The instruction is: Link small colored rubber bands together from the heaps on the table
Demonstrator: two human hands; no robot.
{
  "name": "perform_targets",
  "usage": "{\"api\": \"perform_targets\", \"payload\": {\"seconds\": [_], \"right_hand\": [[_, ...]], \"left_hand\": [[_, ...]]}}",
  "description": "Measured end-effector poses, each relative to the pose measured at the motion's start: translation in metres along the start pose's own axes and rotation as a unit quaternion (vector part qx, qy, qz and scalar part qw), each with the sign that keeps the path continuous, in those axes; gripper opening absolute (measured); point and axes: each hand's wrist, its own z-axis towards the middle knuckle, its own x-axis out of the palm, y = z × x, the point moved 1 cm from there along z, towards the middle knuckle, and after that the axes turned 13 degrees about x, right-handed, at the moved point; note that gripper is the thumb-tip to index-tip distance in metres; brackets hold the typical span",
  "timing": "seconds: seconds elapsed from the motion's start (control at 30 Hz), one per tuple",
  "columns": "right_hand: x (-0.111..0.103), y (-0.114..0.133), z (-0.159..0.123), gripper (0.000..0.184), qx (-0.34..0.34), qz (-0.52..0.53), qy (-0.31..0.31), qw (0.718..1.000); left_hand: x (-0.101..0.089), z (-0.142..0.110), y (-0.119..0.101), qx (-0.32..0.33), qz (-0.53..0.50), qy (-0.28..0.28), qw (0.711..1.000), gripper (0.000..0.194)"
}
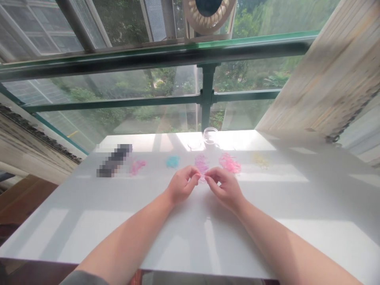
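My left hand [184, 183] is closed in a pinch, thumb against forefinger, over the middle of the white table. Facing it, my right hand [225, 186] pinches the same way, its fingertips a small gap from the left ones. A tiny pale bit seems to span that gap, too small to name. Just behind the fingertips lies a loose purple pile [202, 161] of small thin pieces, perhaps little loops. To its right is a bright pink pile [230, 163] of similar pieces, close behind my right hand. A turquoise pile [172, 161] lies left of the purple one.
Farther left sits a pink pile [137, 166], beside a pixelated dark patch [114, 160]. At the right is a pale yellow pile [261, 160]. A clear round container [210, 135] stands at the table's [118, 233] back edge, before a window with a green railing [148, 57].
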Motion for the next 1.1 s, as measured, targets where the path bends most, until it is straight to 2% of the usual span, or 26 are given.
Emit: {"api": "perform_targets", "payload": {"seconds": [0.37, 0.67, 0.8, 1.0, 1.1], "right_hand": [[-0.004, -0.001, -0.003, 0.005, 0.003, -0.005, -0.007, 1.000], [-0.006, 0.001, -0.002, 0.007, 0.010, -0.021, -0.023, 0.999], [-0.005, 0.003, -0.002, 0.007, 0.020, -0.029, 0.000, 0.999], [-0.002, 0.002, -0.006, 0.004, 0.054, -0.013, 0.070, 0.996], [-0.002, 0.002, -0.007, 0.003, 0.057, -0.008, 0.075, 0.996]], "left_hand": [[0.001, -0.001, 0.000, -0.005, -0.021, -0.007, 1.000, 0.017], [0.002, -0.001, -0.008, 0.009, -0.039, 0.015, 0.999, 0.017], [0.003, -0.001, -0.011, 0.011, -0.032, 0.024, 0.999, 0.017], [0.004, 0.000, -0.010, 0.013, -0.001, 0.031, 0.999, 0.017], [0.004, 0.000, -0.010, 0.015, 0.006, 0.039, 0.999, 0.016]]}}
